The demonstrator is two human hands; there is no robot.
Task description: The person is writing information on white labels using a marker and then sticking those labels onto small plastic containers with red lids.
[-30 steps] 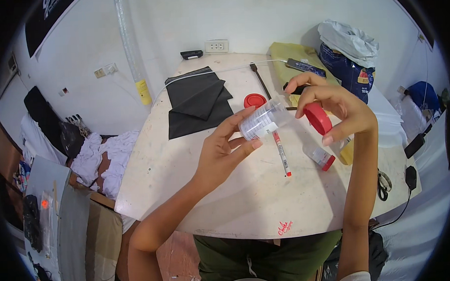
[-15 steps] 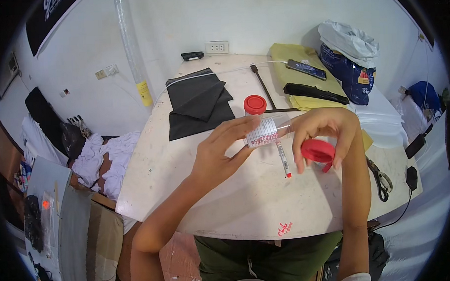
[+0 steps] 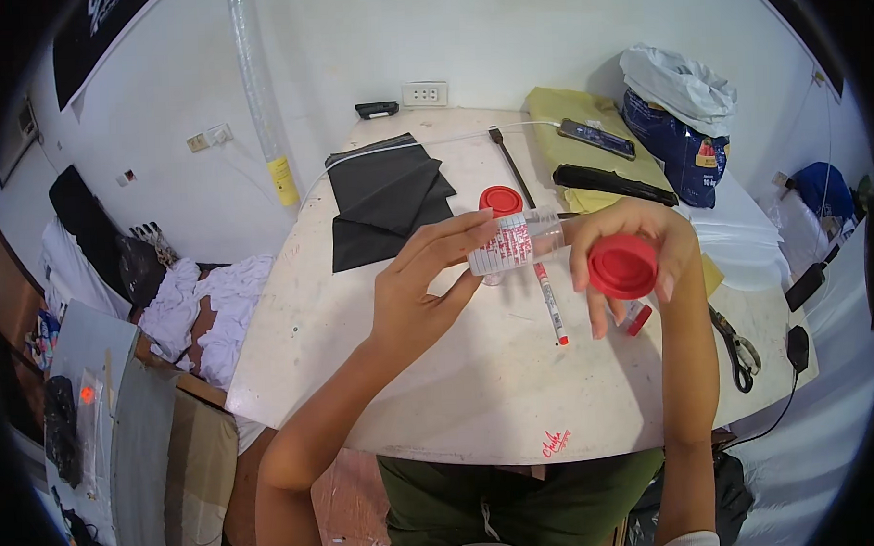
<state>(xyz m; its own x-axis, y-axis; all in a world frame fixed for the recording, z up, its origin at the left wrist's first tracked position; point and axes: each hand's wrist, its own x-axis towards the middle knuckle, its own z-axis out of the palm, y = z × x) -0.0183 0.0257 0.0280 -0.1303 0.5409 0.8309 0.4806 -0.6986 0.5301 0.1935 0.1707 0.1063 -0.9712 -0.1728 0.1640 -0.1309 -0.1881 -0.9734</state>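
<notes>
My left hand (image 3: 426, 288) grips a clear plastic specimen cup (image 3: 513, 244) by its base end. The cup lies tilted on its side in the air, its mouth toward my right hand, and a lined label with red writing wraps it. In my right hand (image 3: 638, 237) a red screw lid (image 3: 624, 266) is held between thumb and fingers, apart from the cup. Behind the held cup stands another container with a red lid (image 3: 501, 201), mostly hidden. A white marker with a red tip (image 3: 552, 312) lies below. Under my right hand sits a small red-and-white object (image 3: 638, 319).
Black folded sheets (image 3: 387, 207) lie at the left. Yellow plastic (image 3: 571, 124) carries a phone (image 3: 596, 138) and a black roll (image 3: 614, 183). A blue bag (image 3: 678, 154) stands at the back right. Scissors (image 3: 738, 349) lie near the right edge.
The red lid has turned and risen slightly in my right hand, uncovering the small red-and-white object. My left hand has rotated the cup, so more red writing shows.
</notes>
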